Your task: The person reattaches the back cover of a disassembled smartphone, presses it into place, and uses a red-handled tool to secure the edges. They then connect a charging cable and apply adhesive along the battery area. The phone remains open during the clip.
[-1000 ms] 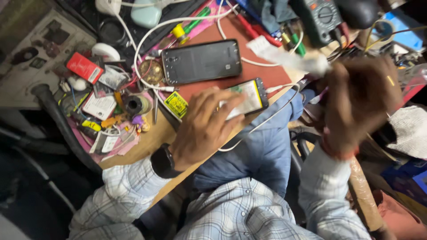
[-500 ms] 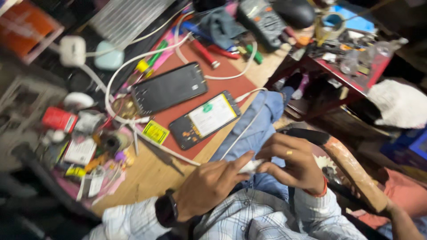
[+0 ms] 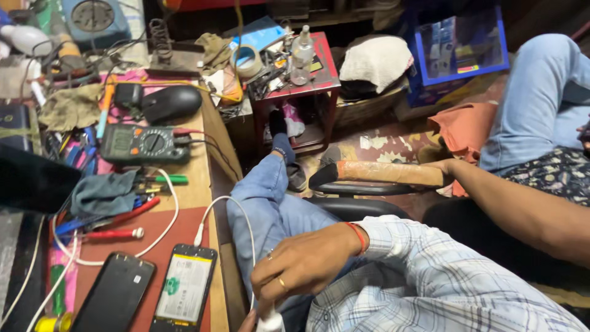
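Hands meet over a lap at a cluttered repair bench

The right hand point(image 3: 304, 264) pinches a small white object point(image 3: 270, 321); the left hand point(image 3: 249, 321) barely shows, its state unclear. A lit smartphone point(image 3: 184, 288) lies nearby.

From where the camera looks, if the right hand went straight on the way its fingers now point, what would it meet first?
The right hand points down and left, fingers on a small white object. Straight on, it would probably meet the bench edge beside the phone with the lit screen, though depth is unclear.
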Motion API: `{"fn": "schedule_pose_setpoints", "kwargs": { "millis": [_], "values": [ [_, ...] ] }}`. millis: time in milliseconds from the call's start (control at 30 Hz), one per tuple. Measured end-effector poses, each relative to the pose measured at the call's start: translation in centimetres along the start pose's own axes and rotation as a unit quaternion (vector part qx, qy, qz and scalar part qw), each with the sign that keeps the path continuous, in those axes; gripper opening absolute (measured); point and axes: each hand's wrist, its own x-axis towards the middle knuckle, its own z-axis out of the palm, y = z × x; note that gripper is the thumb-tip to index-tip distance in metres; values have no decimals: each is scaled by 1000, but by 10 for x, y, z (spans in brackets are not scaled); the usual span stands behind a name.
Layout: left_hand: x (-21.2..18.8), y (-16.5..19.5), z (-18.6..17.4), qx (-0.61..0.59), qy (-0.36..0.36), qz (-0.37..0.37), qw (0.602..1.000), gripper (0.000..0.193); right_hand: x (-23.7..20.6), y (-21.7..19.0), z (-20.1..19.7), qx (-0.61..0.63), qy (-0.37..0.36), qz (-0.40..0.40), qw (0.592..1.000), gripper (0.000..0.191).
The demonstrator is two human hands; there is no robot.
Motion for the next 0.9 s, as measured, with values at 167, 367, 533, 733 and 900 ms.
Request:
{"fn": "schedule_pose_setpoints", "kwargs": {
  "millis": [167,367,533,733,900],
  "values": [
    [-8,-21,16,-1,-4,-31,1000,63,-3,3,-2,-96,-49,92,990,20],
    [-3,-15,4,-11,-1,-53,999,66,2,1,-13,5,-32,21,999,23],
    [-2,-20,1,-26,0,-62,998,69,14,0,-9,-113,-87,109,984,22],
    [-5,7,-35,-100,10,-71,992,72,9,6,-11,-8,-20,37,999,22],
    [-25,107,-108,-241,-39,-70,967,75,25,8,1,-68,-68,114,989,15]
  ]
}}
